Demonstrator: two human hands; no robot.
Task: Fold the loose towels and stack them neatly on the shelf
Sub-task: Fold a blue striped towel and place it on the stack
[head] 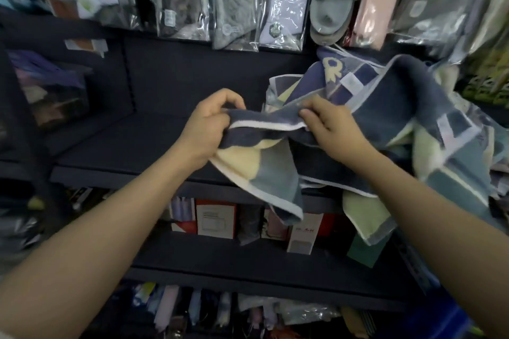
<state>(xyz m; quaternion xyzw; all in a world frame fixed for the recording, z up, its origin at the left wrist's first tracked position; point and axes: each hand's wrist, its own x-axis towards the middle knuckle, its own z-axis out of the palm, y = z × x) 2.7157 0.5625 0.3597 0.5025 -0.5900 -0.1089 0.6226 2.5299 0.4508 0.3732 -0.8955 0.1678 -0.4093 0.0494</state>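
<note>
While both hands pinch towel (267,121) | sock packs (237,0) overhang shelf (154,146)

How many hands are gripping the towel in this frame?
2. The left hand pinches the navy towel at its white-trimmed edge over the shelf; the right hand grips the same edge just beside it.

A shop — packaged socks (236,0) hang in clear sleeves above dark display shelves (115,151) of boxed goods (216,219).
</note>
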